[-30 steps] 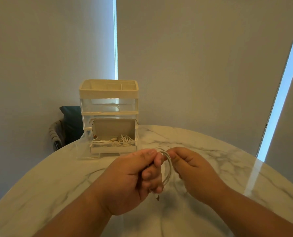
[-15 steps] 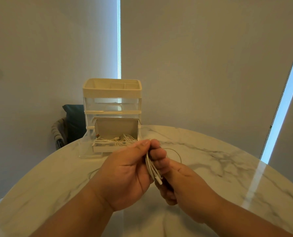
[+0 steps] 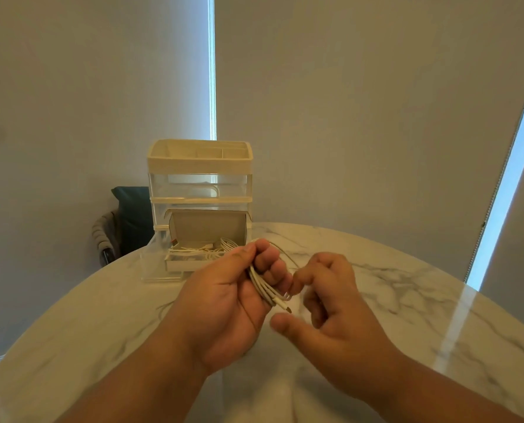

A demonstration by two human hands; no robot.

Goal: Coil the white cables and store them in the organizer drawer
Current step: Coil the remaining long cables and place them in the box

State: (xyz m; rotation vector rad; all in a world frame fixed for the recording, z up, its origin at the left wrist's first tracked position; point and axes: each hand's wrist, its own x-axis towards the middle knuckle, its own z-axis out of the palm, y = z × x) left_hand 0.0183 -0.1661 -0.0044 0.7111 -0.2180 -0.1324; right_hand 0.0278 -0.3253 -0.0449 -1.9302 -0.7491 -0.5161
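Observation:
My left hand (image 3: 224, 300) grips a coiled white cable (image 3: 262, 286) above the marble table (image 3: 422, 315); a connector tip sticks out below my fingers. A thin loop of the cable rises behind that hand. Just right of the bundle is my right hand (image 3: 331, 300), slightly blurred. Its fingers are loosely curled close to the cable's end and its thumb is held apart, pinching nothing. The cream and clear organizer (image 3: 199, 161) stands at the table's far edge. Its clear bottom drawer (image 3: 156, 271) is pulled out and holds an open cardboard box (image 3: 207, 227) with several white cables (image 3: 205, 250).
A chair with a dark cushion (image 3: 132, 215) stands behind the table at the left. Grey blinds fill the background, with bright window strips (image 3: 498, 209) at the right and centre. The table's round edge curves near on both sides.
My right hand has come out from under the left hand, let go of the cable and moved right. My left hand keeps the coiled bundle, now gathered tighter.

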